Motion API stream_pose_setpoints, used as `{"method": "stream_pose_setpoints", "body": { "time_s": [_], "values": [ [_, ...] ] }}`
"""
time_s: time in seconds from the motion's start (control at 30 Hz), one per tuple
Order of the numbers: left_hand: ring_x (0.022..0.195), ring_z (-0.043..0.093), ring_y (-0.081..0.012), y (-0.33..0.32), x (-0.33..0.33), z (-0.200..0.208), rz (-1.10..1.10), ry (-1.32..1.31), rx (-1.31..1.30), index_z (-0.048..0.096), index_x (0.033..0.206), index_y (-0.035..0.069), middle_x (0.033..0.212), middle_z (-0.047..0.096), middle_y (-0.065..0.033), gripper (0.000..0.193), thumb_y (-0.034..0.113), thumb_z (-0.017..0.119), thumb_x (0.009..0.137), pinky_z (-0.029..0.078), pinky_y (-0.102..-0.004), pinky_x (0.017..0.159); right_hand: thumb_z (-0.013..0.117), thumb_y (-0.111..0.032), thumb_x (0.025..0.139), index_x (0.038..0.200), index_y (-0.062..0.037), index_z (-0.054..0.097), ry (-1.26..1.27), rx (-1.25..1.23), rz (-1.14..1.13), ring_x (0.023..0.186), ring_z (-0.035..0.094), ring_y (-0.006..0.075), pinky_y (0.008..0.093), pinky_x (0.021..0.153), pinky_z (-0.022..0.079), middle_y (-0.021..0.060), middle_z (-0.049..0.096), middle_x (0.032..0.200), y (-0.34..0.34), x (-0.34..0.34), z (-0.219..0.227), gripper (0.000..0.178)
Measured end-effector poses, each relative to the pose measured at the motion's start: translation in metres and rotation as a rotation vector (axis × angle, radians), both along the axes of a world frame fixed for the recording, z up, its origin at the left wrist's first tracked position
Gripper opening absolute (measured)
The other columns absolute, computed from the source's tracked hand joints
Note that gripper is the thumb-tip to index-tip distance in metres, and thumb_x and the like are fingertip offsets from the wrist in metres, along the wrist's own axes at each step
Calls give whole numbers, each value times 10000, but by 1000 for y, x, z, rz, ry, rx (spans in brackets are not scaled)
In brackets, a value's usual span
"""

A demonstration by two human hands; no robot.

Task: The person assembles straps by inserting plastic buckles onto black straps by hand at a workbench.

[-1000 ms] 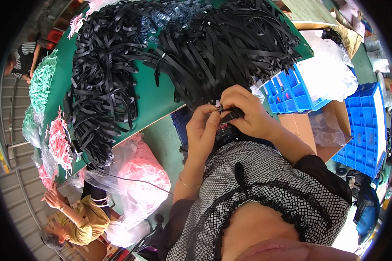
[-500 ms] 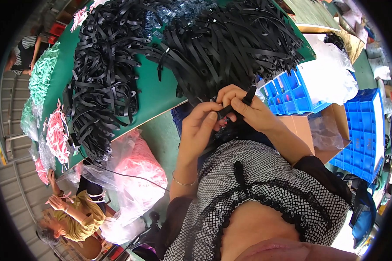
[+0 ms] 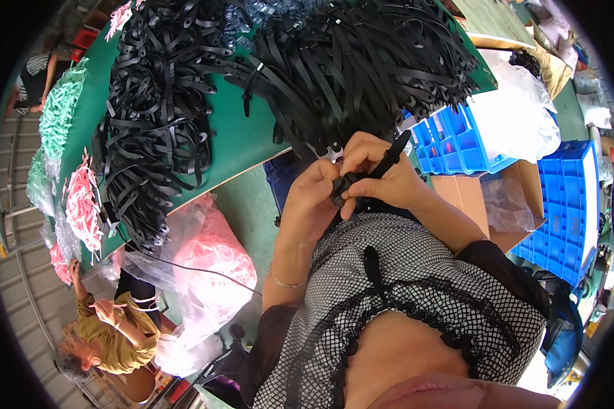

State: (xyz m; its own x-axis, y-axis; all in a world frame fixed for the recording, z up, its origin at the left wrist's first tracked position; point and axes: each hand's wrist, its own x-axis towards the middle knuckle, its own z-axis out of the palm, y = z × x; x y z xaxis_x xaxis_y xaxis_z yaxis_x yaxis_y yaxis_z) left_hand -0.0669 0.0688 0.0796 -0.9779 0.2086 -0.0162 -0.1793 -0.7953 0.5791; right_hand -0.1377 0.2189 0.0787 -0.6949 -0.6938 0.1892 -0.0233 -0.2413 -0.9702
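I log: green cords [image 3: 63, 112], upper left of the frame; pink cords [image 3: 83, 208], left, below them; heaped black straps [image 3: 158, 123] on the green table [image 3: 244, 140]; centre, left hand [image 3: 308, 198] and right hand [image 3: 389, 183] together, both pinching one black strap [image 3: 391, 155]; blue crate [image 3: 558, 215], right.

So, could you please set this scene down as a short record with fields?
Left hand: pinching a black strap
Right hand: holding the same strap, one end sticking out
Green table: two heaps of black straps
Beside table: bagged pink bundle
Right side: blue crates, cardboard box
Lower left: co-worker in a mustard top
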Motion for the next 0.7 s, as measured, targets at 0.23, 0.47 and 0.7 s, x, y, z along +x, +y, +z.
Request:
{"method": "stream_pose_setpoints", "body": {
  "time_s": [0.23, 0.47, 0.7],
  "values": [
    [570, 476, -116, 1, 4, 3, 97, -119, -280, 427, 800, 61, 784, 514, -69, 158, 144, 560, 820, 390, -218, 501, 730, -32, 649, 834, -20, 587, 168, 39, -14, 725, 503, 106, 236, 633, 425, 35, 489, 830, 1, -4, 6, 233],
    [678, 490, -64, -4, 5, -6, 25, -82, -197, 451, 975, 51, 870, 516, -26, 216, 69, 594, 814, 396, -172, 545, 697, -63, 694, 900, -22, 581, 490, 105, 65, 736, 534, 208, 281, 655, 442, 93, 500, 859, 1, -6, 8, 240],
    [714, 521, -62, -8, 9, 1, 323, 12, -588, 510, 959, 31, 878, 548, -12, 228, -11, 624, 767, 423, -185, 575, 600, -86, 790, 818, 0, 568, 398, 200, -294, 658, 528, 191, 282, 588, 425, 94, 527, 763, 3, 1, 17, 96]
  ]
}}
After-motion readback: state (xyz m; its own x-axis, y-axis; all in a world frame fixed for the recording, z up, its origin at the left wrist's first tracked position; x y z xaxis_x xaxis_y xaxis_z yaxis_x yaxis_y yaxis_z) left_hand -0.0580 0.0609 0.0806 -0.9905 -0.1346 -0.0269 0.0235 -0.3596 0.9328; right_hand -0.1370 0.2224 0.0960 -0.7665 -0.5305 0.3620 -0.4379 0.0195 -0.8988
